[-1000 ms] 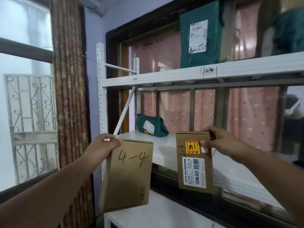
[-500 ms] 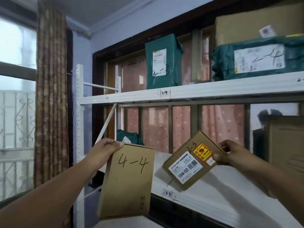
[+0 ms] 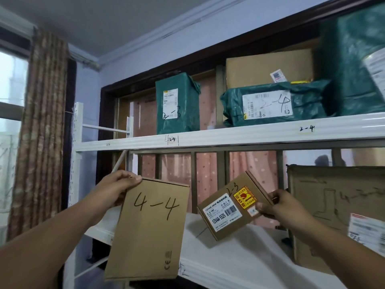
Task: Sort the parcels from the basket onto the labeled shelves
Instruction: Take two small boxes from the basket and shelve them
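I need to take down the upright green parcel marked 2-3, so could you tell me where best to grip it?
Grip the green parcel by its two tall side faces, coming from the front. It stands upright at the upper shelf edge, with open space to its left and a gap to its right; its loose wrapping would probably slip if pinched.

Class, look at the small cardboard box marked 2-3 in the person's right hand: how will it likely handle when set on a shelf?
The small box is probably light: the right hand pinches it by one corner, tilted. Its flat cardboard faces look stiff, so it should sit without rolling. The yellow and red sticker may be a fragile warning, so set it down gently.
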Tool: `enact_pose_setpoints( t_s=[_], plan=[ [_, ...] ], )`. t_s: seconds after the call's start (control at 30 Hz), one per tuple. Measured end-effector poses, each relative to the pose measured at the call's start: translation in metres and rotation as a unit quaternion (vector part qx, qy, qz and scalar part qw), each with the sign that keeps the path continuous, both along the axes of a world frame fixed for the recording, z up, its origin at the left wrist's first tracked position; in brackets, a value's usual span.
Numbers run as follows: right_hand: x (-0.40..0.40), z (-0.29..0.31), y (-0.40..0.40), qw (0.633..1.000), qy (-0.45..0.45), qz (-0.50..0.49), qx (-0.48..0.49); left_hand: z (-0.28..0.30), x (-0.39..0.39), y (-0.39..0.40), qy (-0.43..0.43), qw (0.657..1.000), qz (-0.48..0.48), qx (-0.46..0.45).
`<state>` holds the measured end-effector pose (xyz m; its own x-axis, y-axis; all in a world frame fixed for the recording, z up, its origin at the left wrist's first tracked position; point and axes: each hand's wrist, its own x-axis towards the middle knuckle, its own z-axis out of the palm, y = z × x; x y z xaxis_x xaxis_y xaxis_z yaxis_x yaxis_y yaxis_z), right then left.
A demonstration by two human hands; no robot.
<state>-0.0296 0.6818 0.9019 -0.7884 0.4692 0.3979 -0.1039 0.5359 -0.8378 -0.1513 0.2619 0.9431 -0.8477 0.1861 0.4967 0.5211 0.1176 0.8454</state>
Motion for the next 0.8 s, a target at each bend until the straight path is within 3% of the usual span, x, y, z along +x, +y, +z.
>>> enact_pose_setpoints(
  t_s=[0.57, 0.8],
  plan=[
    [0.034, 0.017, -0.023, 0.998, 0.042, -0.038, -0.041, 0.049, -0.012, 0.003, 0.034, 0.997, -0.063, 0.006],
    [0.042, 0.016, -0.041, 0.994, 0.048, -0.090, -0.048, 0.067, -0.033, 0.010, 0.047, 0.989, -0.140, 0.023]
  ],
)
